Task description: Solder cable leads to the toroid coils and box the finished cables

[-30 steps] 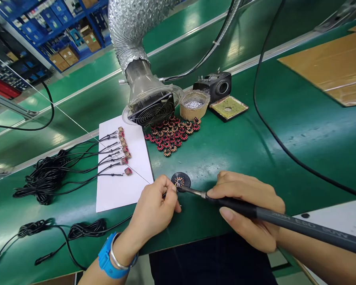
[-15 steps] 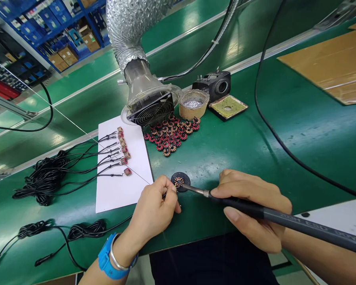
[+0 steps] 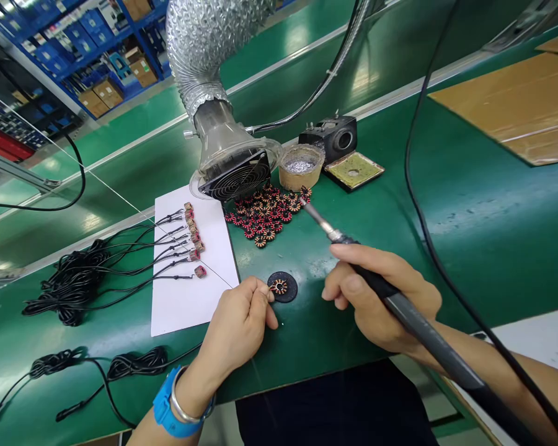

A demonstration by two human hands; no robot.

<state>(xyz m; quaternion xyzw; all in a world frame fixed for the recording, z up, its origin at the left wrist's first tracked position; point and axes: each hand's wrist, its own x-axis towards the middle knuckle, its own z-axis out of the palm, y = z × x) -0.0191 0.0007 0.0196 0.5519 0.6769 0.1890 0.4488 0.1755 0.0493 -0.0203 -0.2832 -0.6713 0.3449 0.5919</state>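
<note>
My left hand (image 3: 235,328) is pinched shut just beside a copper-and-red toroid coil (image 3: 279,287), which lies on a black rubber disc (image 3: 289,297). A thin black cable (image 3: 177,354) seems to run to those fingers, though they hide its end. My right hand (image 3: 376,297) grips a black soldering iron (image 3: 413,328), whose metal tip hangs over the edge of a pile of toroid coils (image 3: 265,218). On a white paper sheet (image 3: 186,310) lies a row of small coils with black leads (image 3: 193,238).
Behind the pile stand a fume extractor fan (image 3: 235,176) on a foil duct, a cup of solder (image 3: 301,167), a sponge tray (image 3: 353,170) and a black iron stand (image 3: 330,137). Coiled black cables (image 3: 74,285) lie on the green mat at left; cardboard (image 3: 506,111) lies at right.
The soldering iron has lifted off the coil on the disc and swung up toward the pile. My left hand has stayed nearly still.
</note>
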